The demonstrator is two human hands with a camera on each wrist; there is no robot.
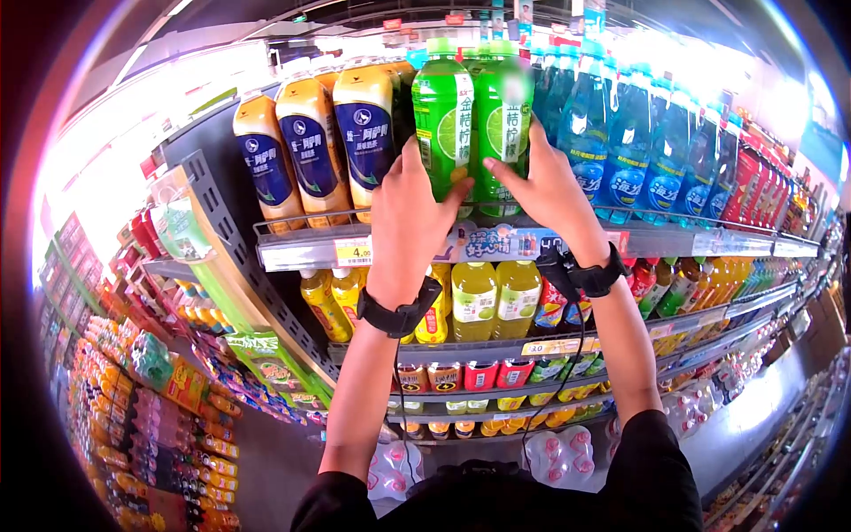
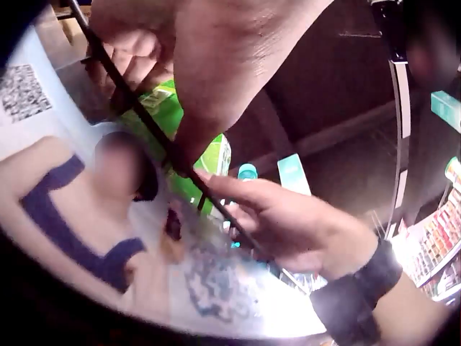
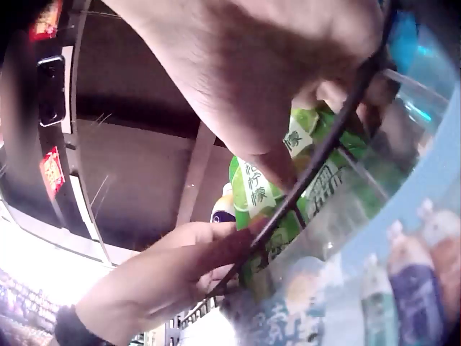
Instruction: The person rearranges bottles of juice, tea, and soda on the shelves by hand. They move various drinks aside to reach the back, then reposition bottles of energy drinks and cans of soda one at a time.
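Observation:
Two green lemon drink bottles with green caps stand side by side at the front of the top shelf (image 1: 301,251) in the head view. My left hand (image 1: 412,217) grips the left green bottle (image 1: 434,102), its thumb across the lower front and its fingers along the left side. Around the right green bottle (image 1: 490,120) my right hand (image 1: 551,191) has its thumb on the front label and its fingers on the far right side. Both wrist views show the hands over the shelf's wire rail (image 3: 328,151), with green labels behind them; the fingertips are partly hidden.
Milk tea bottles (image 1: 306,151) with blue labels flank the green ones on the left. Blue bottles (image 1: 581,133) fill the right side. Lower shelves hold yellow-green bottles (image 1: 474,301) and other drinks. Stacked orange drinks (image 1: 115,408) line the floor at left.

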